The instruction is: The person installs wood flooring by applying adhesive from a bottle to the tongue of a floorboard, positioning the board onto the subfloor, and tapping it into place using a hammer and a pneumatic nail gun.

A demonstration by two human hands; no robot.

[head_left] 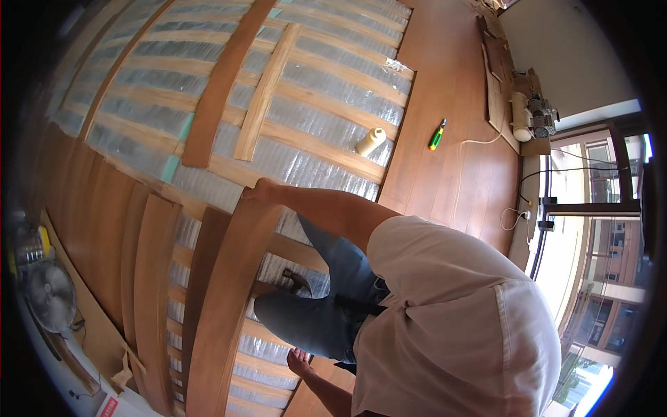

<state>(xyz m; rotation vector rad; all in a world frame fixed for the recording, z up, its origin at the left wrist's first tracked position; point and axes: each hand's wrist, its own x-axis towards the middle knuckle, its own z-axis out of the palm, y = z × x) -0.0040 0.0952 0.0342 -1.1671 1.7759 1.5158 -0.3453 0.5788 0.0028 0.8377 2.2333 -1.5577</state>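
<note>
My right hand (260, 190) is closed over the upper end of a long brown floorboard (221, 306), which lies at a slant across the light wooden battens (306, 142). My left hand (299, 362), lower in the picture, is open with nothing in it, apart from the board and beside my knee. A hammer (297, 281) with a dark head rests on the silvery sheeting between my legs, partly hidden. Left of the held board is a darker floorboard (206, 254). Several more boards (154, 257) lie farther left.
A pale yellow bottle (372, 141) stands on the battens. Nearby, a green and black tool (438, 135) lies on laid brown flooring (455, 181). A loose board (229, 83) and a batten (269, 90) cross the frame. At the edges are a fan (50, 295) and an air compressor (524, 115) with a hose.
</note>
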